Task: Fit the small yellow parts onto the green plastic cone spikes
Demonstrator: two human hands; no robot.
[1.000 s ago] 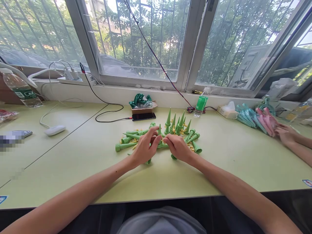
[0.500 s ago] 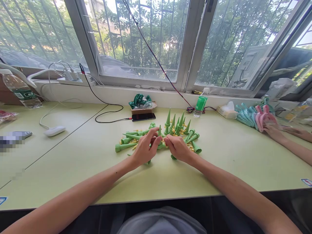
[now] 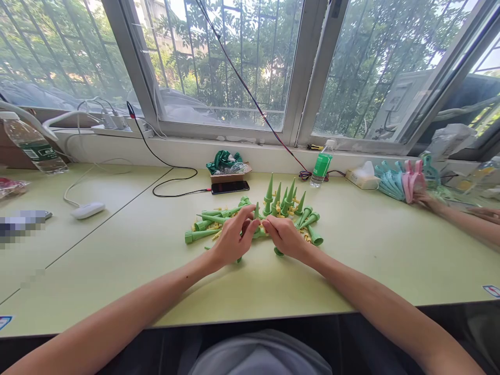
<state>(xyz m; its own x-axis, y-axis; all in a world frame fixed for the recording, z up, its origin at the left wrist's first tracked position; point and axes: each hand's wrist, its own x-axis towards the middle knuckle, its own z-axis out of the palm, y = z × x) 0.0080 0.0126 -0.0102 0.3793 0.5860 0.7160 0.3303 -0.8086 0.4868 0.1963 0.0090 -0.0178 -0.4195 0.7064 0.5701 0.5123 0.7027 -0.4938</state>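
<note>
My left hand (image 3: pixel 233 235) is closed around a green plastic watering spike (image 3: pixel 257 211), whose pointed tip sticks up past the fingers. Right beside it, my right hand (image 3: pixel 288 238) is pinched with its fingertips almost against the left thumb. Whatever lies in that right pinch is hidden by the fingers. Behind the hands, several green spikes stand upright (image 3: pixel 289 198) with small yellow pieces at their bases. Other green spikes lie on their sides to the left (image 3: pixel 201 236) and to the right (image 3: pixel 314 235), mixed with yellow fittings.
A black phone (image 3: pixel 230 187) on a cable lies before a small cardboard box (image 3: pixel 230 177). Behind stand a green-labelled bottle (image 3: pixel 322 165) and a tissue box (image 3: pixel 362 179). At right, another person's hand (image 3: pixel 427 200) touches pink plastic pieces (image 3: pixel 413 182). A white mouse (image 3: pixel 88 210) lies left.
My two hands stay almost where they were, with the spike tip slightly lower. The other person's hand and the pink pieces have moved left, towards the blue ones.
</note>
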